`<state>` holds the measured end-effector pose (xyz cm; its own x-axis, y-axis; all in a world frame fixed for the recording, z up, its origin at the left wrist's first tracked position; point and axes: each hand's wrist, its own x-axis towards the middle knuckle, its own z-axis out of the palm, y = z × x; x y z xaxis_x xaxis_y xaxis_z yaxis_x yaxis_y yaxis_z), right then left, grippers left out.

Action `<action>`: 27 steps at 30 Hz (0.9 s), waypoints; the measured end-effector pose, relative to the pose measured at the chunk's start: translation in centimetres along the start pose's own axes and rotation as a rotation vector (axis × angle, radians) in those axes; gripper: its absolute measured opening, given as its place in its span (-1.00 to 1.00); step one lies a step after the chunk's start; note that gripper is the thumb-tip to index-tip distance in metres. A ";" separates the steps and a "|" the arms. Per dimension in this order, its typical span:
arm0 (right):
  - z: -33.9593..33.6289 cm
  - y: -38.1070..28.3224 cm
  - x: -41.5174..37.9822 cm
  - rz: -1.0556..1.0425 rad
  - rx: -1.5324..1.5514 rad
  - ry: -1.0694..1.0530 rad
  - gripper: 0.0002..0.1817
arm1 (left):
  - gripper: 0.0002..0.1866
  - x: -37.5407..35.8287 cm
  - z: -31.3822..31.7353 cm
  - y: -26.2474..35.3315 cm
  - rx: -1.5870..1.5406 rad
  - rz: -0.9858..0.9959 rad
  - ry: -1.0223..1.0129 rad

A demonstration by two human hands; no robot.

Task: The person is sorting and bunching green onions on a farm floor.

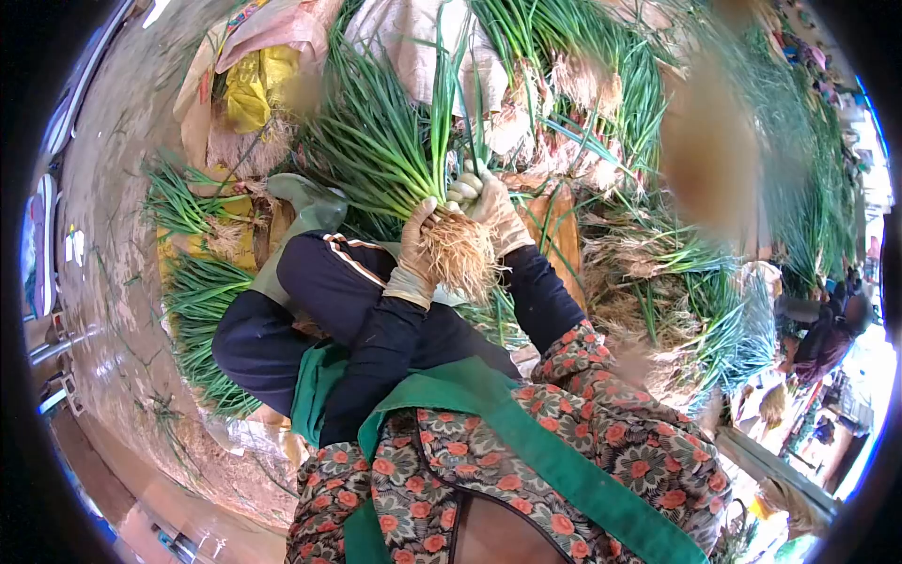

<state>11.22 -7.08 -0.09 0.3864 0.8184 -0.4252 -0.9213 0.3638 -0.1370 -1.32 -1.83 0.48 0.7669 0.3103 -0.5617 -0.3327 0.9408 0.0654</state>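
Note:
A thick bunch of green onions [390, 160] is held up in front of my lap, leaves fanned to the upper left and pale roots [460, 252] hanging towards me. My left hand [418, 242], in a cream glove, is wrapped round the white stem ends from the left. Opposite it, my gloved right hand [493, 214] presses against the bunch with its fingers curled around green onion stalks. A few of these stalks stand upright above the right hand. The palms of both hands are hidden.
Heaped green onions [648, 254] lie to the right and at the top. Smaller bundles [211, 305] lie on the left, near a yellow bag [249, 99] and a white sack [413, 42]. A wooden board [554, 226] is beside my right hand. Another person [827, 334] sits far right.

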 end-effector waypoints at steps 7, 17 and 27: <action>-0.8 -6.3 3.5 -0.203 -0.562 0.256 -0.73 | -0.92 -2.1 0.7 1.1 -0.041 -0.032 -0.198; -0.2 -0.9 -0.6 -0.332 -1.888 -0.316 -0.64 | -0.85 0.8 -1.4 0.7 0.107 0.104 -0.160; -12.4 -7.4 -0.5 -0.307 -2.725 -0.134 -0.77 | -0.59 -3.7 4.0 3.3 -0.247 0.087 -0.466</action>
<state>17.32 -15.72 -9.93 0.3389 0.9167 -0.2118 0.8828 -0.3877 -0.2653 -3.07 0.70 6.12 0.8747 0.4659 -0.1333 -0.4816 0.8664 -0.1320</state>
